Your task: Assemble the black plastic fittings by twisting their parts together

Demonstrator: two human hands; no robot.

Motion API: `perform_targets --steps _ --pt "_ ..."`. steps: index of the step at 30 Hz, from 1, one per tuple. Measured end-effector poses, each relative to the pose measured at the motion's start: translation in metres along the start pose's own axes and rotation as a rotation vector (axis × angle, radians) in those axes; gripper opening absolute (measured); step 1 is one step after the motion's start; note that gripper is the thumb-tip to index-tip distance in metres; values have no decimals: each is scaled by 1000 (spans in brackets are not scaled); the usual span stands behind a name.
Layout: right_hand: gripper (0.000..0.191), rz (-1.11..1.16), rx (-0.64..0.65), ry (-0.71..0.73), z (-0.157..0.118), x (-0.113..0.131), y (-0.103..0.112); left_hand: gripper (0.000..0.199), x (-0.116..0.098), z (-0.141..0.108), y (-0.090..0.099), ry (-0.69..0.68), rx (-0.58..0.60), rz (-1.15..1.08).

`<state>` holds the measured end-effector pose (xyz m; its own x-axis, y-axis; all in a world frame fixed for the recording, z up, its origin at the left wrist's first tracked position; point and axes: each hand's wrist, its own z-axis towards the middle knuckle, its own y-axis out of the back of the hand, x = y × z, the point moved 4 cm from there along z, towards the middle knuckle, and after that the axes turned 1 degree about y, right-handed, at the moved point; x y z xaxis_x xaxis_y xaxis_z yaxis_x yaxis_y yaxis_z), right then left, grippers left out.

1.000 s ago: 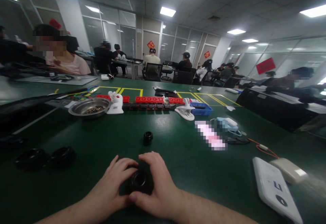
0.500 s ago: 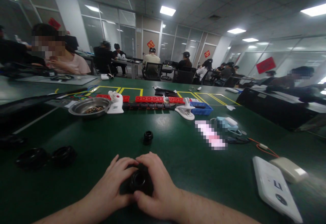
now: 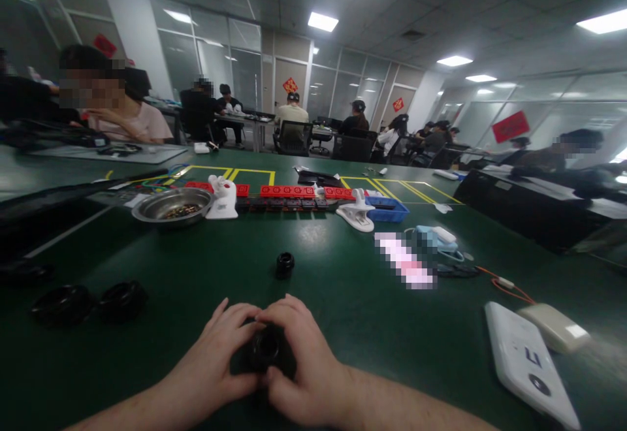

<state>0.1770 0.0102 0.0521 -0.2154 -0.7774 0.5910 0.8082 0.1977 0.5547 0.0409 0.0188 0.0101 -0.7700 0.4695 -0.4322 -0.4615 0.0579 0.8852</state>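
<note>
My left hand [image 3: 219, 346] curves around the left side of a black cylindrical part [image 3: 265, 347] with a round hole in its top. From the other side, my right hand [image 3: 306, 359] cups the same part, its fingertips meeting those of the left hand over the far edge. Both thumbs lie at the near side. Much of the part's outer wall is hidden by fingers. Just beyond the hands, a smaller black ring-shaped part [image 3: 285, 265] stands on the green table [image 3: 206, 261]. Two bigger black rings, a left one [image 3: 63, 305] and a right one [image 3: 122, 300], lie to the left.
Farther back are a metal bowl [image 3: 171, 207] of small pieces, red trays [image 3: 287, 191], white clamp-like stands [image 3: 356, 212] and a blue bin [image 3: 388, 210]. A white device [image 3: 531, 362] and a beige block [image 3: 556, 328] with an orange cord lie at right. Several people sit beyond.
My right thumb has moved slightly right, and my right fingertips have slid a little left over the left ones. The black part between my hands has shifted slightly left.
</note>
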Motion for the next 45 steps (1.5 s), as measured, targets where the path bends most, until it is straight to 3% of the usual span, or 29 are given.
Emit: perform_targets --steps 5,8,12,16,20,24,31,36,40,45 --pt "46 -48 -77 -95 -2 -5 2 36 2 -1 -2 4 8 5" --pt "41 -57 -50 -161 -2 -7 -1 40 4 -1 -3 -8 -10 12" --pt "47 -4 6 -63 1 -1 -2 48 5 -1 -3 -34 14 5" --pt "55 30 12 11 1 1 -1 42 5 0 -2 -29 31 -2" --pt "50 -18 -76 -86 -2 -4 1 36 4 -1 -3 -3 15 4" --pt "44 -71 -66 -201 -2 -8 -1 37 4 -1 -3 -5 9 4" --pt "53 17 -1 -34 0 -1 0 37 1 0 -1 5 14 -3" --pt "48 -41 -74 -111 -1 -4 1 32 2 -1 -2 -5 8 2" --pt "40 -61 -28 -170 -1 -6 -1 40 4 -1 -3 -6 -3 1" --pt "54 23 16 16 0 3 -1 46 3 -1 -3 -24 -10 3"
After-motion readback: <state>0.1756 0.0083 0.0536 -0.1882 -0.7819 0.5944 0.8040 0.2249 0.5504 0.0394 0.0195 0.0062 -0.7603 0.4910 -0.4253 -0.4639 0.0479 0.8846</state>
